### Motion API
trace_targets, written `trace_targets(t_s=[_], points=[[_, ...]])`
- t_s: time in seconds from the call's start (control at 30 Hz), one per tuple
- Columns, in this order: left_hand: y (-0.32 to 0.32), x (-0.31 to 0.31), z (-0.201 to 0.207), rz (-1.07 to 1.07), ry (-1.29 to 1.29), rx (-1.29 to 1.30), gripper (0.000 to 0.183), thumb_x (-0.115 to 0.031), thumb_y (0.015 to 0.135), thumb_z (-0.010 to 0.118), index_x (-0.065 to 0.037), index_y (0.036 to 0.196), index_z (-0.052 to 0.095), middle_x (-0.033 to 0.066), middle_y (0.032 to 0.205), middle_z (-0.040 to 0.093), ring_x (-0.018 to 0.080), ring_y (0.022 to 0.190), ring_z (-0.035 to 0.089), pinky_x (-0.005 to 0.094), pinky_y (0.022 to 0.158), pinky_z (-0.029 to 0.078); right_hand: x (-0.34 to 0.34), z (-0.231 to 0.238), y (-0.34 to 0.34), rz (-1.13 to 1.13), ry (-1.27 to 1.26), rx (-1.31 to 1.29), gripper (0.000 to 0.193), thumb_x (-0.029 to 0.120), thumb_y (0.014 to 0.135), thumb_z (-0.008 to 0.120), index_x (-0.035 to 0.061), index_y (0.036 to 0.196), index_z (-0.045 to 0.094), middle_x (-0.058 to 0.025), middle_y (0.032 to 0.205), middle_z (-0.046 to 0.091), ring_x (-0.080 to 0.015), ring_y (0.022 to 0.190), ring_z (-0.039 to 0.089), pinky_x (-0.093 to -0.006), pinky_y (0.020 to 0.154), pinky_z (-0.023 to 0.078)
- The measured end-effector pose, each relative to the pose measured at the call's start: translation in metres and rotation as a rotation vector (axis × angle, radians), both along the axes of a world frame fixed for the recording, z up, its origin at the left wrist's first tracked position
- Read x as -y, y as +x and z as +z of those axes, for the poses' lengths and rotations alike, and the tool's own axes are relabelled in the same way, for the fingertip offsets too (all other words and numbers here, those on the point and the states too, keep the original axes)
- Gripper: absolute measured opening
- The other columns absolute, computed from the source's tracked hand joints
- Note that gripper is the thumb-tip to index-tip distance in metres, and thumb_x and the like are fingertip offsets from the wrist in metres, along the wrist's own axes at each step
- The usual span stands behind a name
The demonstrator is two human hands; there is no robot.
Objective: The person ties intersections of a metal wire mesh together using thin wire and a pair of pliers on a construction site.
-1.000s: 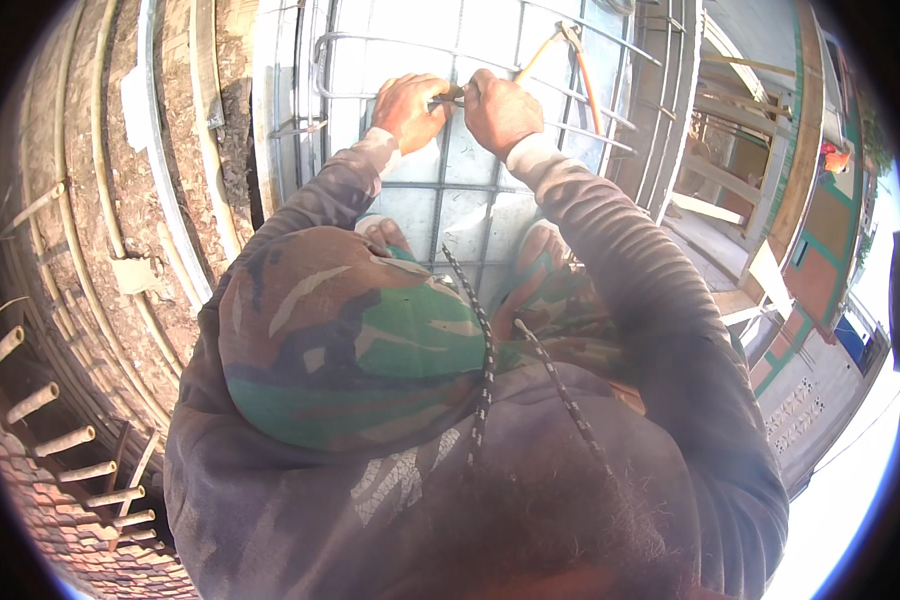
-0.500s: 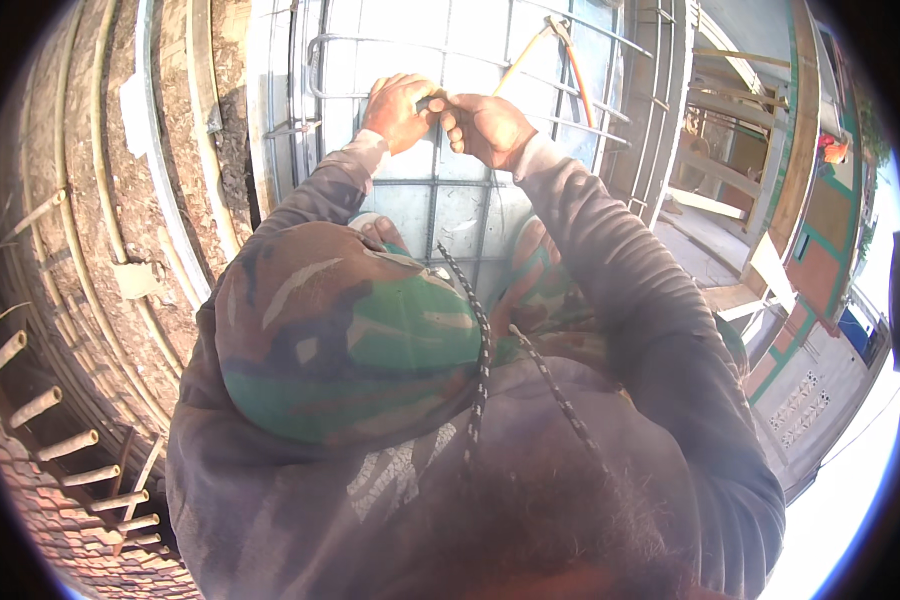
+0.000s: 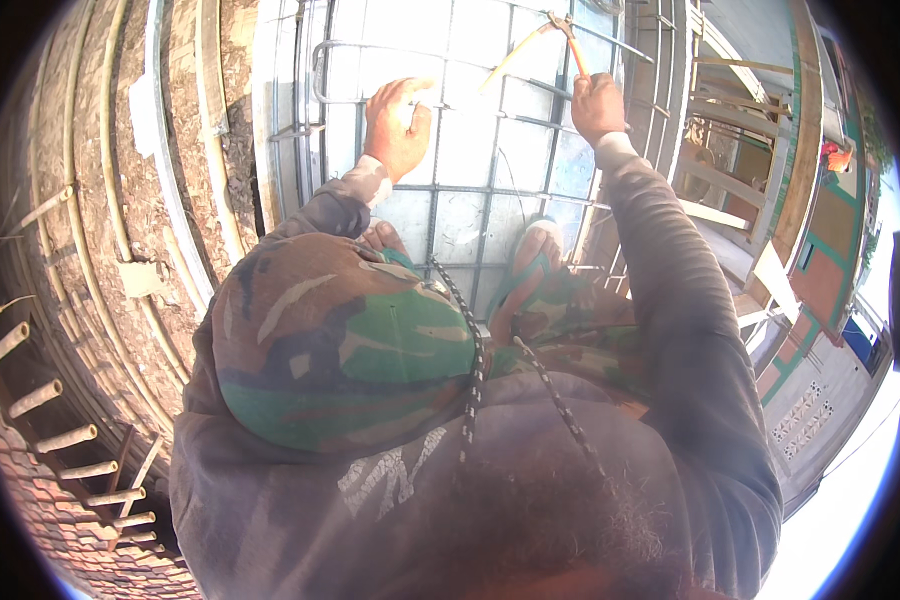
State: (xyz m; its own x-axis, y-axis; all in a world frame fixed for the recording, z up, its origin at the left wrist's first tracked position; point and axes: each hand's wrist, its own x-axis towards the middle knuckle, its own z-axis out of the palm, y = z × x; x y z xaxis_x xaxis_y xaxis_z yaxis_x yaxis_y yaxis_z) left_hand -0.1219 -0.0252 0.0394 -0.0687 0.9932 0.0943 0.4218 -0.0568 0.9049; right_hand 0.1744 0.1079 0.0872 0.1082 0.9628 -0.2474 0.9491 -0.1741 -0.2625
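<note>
Steel rebar grid (image 3: pixel 490 190) fills space ahead; only square gaps between bars open, pale formwork panel (image 3: pixel 465 215) close behind blocks reach-through. Left hand (image 3: pixel 395 125) on bars, right hand (image 3: pixel 598 105) gripping pincers (image 3: pixel 555 30) at grid top; open stretch of grid between hands. Left: rough wall with bent rods (image 3: pixel 110 200) hems in. Right: vertical bars (image 3: pixel 670 120), beyond them open drop. Below: camouflage-clad knees (image 3: pixel 340 340), sandalled feet (image 3: pixel 530 265) crowd lower grid.

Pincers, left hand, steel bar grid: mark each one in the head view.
Pincers (image 3: pixel 560 30), head view, on the orange handles near the jaws.
Left hand (image 3: pixel 395 125), head view, back of the hand.
Steel bar grid (image 3: pixel 490 185), head view, on a bar crossing.
</note>
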Motion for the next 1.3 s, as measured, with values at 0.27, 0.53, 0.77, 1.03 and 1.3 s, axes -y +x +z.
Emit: trace_targets(t_s=[0.27, 0.53, 0.77, 1.03, 1.3], points=[[0.025, -0.086, 0.092, -0.078, 0.244, 0.719, 0.057, -0.044, 0.104, 0.058, 0.000, 0.139, 0.055, 0.0150, 0.134, 0.060, 0.0255, 0.131, 0.051, 0.0376, 0.112, 0.038, 0.019, 0.141, -0.093, 0.641, 0.248, -0.053, 0.026, 0.025, 0.096, 0.064, 0.0005, 0.103, 0.058, -0.0242, 0.091, 0.065, -0.0361, 0.077, 0.068, -0.0450, 0.069, 0.053], [0.010, -0.083, 0.121, 0.037, 0.662, 0.065, 0.050, -0.029, 0.096, 0.060, 0.002, 0.135, 0.056, 0.0255, 0.115, 0.067, 0.0432, 0.111, 0.062, 0.0498, 0.099, 0.049, 0.043, 0.154, -0.148, 0.663, 0.537, -0.584, 0.046, 0.031, 0.102, 0.060, -0.0004, 0.134, 0.050, -0.0172, 0.098, 0.067, -0.0333, 0.082, 0.071, -0.0420, 0.076, 0.057], [0.016, -0.006, 0.051, 0.301, -0.987, 1.085, 0.046, -0.047, 0.106, 0.051, -0.003, 0.109, 0.061, 0.0130, 0.117, 0.064, 0.0224, 0.108, 0.063, 0.0386, 0.096, 0.051, 0.040, 0.135, -0.069, -0.160, -1.027, -0.670, 0.037, 0.018, 0.095, 0.062, -0.0006, 0.124, 0.048, -0.0165, 0.105, 0.068, -0.0278, 0.093, 0.073, -0.0480, 0.075, 0.065], [0.026, 0.011, 0.010, 0.078, -0.936, 1.660, 0.028, -0.030, 0.107, 0.055, -0.003, 0.112, 0.062, 0.0057, 0.098, 0.068, 0.0175, 0.092, 0.067, 0.0343, 0.087, 0.057, 0.066, 0.092, -0.072, -0.234, -1.441, -0.682, 0.084, 0.022, 0.093, 0.063, 0.0027, 0.161, 0.018, -0.0315, 0.142, 0.047, -0.0429, 0.123, 0.060, -0.0620, 0.094, 0.055], [0.010, 0.025, 0.014, 0.004, -0.938, 1.357, 0.019, -0.020, 0.107, 0.057, -0.004, 0.114, 0.063, 0.0036, 0.093, 0.068, 0.0139, 0.080, 0.067, 0.0282, 0.072, 0.055, 0.070, 0.089, -0.091, -0.296, -1.512, -0.782, 0.079, 0.026, 0.097, 0.059, 0.0041, 0.160, 0.018, -0.0272, 0.127, 0.057, -0.0398, 0.116, 0.062, -0.0663, 0.093, 0.053]])
